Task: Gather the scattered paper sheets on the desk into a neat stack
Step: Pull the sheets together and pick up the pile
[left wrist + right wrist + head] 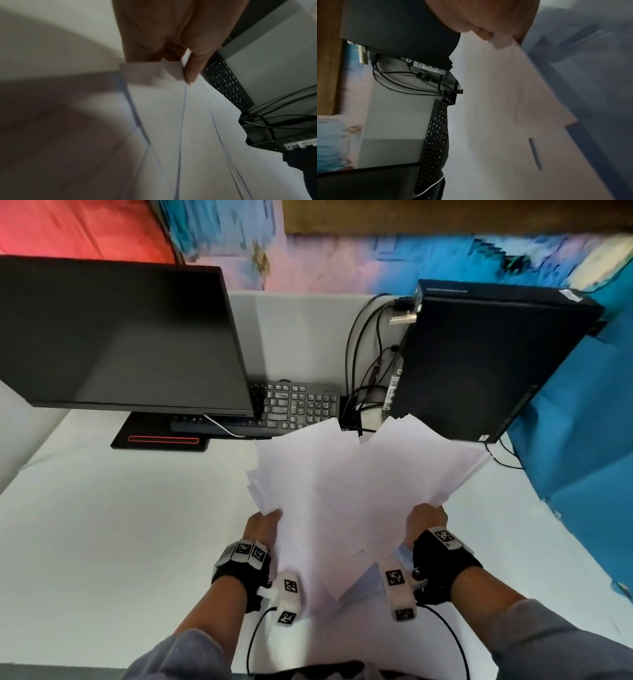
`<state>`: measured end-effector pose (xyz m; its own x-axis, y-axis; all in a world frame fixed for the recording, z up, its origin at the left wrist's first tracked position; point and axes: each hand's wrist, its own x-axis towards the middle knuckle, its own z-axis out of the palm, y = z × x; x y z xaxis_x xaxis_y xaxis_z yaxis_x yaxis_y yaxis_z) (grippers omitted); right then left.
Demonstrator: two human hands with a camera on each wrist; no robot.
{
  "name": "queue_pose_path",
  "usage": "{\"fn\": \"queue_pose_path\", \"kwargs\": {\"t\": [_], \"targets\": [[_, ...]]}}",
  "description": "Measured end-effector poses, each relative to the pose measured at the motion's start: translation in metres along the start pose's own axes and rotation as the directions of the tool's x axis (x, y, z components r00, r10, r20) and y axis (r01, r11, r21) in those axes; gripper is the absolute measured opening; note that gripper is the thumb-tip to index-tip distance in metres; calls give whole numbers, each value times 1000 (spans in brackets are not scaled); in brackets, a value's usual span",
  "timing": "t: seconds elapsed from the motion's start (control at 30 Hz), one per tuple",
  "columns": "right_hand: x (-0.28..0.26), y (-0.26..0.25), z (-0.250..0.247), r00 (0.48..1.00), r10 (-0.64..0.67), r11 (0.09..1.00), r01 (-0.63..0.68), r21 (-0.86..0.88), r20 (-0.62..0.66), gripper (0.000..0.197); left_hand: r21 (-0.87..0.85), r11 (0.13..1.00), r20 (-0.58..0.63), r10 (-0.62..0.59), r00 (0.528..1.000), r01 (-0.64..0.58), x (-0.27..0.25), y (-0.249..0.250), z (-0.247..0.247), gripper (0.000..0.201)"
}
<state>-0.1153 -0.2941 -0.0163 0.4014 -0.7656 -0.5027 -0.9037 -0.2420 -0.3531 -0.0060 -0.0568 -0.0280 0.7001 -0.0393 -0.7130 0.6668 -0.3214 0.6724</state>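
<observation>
A loose, fanned bundle of white paper sheets [346, 491] is held up above the white desk [120, 525], its corners splayed toward the keyboard and the computer case. My left hand [263, 522] grips the bundle's left edge; in the left wrist view the thumb [193, 67] lies over the sheets [171, 121] with the fingers underneath. My right hand [426, 523] holds the right edge; in the right wrist view its fingers [496, 39] curl over the paper [505, 108]. The sheets are not aligned.
A black monitor [120, 337] stands at the back left on its stand [161, 436]. A black keyboard [294, 409] lies behind the paper. A black computer case [486, 361] with cables [363, 354] stands at the back right. A blue partition [582, 457] borders the right side.
</observation>
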Motion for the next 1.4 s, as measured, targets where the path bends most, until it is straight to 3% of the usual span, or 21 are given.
{"fn": "queue_pose_path", "kwargs": {"t": [0.07, 0.13, 0.2, 0.3, 0.43, 0.53, 0.6, 0.7, 0.8, 0.9, 0.93, 1.03, 1.07, 1.17, 1.3, 1.4], "targets": [[7, 4, 2, 998, -56, 997, 57, -56, 11, 42, 104, 994, -98, 33, 995, -23, 5, 1, 1, 24], [13, 3, 3, 999, -32, 997, 32, -64, 0, 39, 171, 984, -119, 63, 991, -42, 8, 0, 2, 27], [14, 6, -5, 999, -20, 980, 28, 198, -42, 37, 206, 977, -113, 86, 990, -62, 12, 1, 0, 25], [25, 16, -25, 977, 11, 950, 56, 306, -211, 33, 257, 964, -111, 102, 989, -71, 18, 6, -7, 19], [45, 22, -49, 993, -120, 972, 121, 202, -15, 24, 355, 930, -61, 125, 990, -95, 19, 10, -16, 26], [46, 13, -50, 973, -191, 976, 174, 129, 129, 20, 414, 904, -19, 127, 992, -108, 17, 12, -15, 22], [45, 6, -39, 964, -208, 974, 190, 121, 164, 29, 402, 910, 15, 102, 995, -99, 18, 11, -14, 28], [38, -6, -15, 957, -240, 947, 193, 257, 163, 37, 380, 922, 40, 65, 997, -76, 18, 10, -11, 36], [34, -14, 7, 963, -228, 924, 167, 343, 144, 68, 252, 967, 16, 31, 999, -34, 14, 10, -9, 46], [30, -16, 18, 988, -146, 983, 139, 117, 56, 89, 97, 994, 3, -51, 999, 50, 18, 7, -8, 75], [30, -12, 21, 989, -139, 989, 136, 55, 59, 91, 47, 997, 16, -62, 998, 62, 15, 8, -8, 73], [27, -3, 31, 960, -215, 972, 227, -53, 178, 93, 31, 998, 29, -63, 998, 62, 13, 10, -5, 39], [24, -3, 35, 942, -256, 959, 275, -64, 218, 94, 12, 998, 50, -56, 997, 56, 11, 11, -2, 36], [11, -10, 47, 879, -371, 916, 399, -36, 300, 97, -42, 999, 84, -30, 996, 33, 13, 9, 3, 60], [-5, -23, 52, 810, -448, 891, 440, 113, 379, 95, 82, 996, 104, 16, 994, -25, 9, 12, -1, 28], [-2, -24, 45, 826, -436, 899, 387, 203, 357, 90, 74, 995, 113, 65, 991, -74, 5, 10, -6, 36]]}}
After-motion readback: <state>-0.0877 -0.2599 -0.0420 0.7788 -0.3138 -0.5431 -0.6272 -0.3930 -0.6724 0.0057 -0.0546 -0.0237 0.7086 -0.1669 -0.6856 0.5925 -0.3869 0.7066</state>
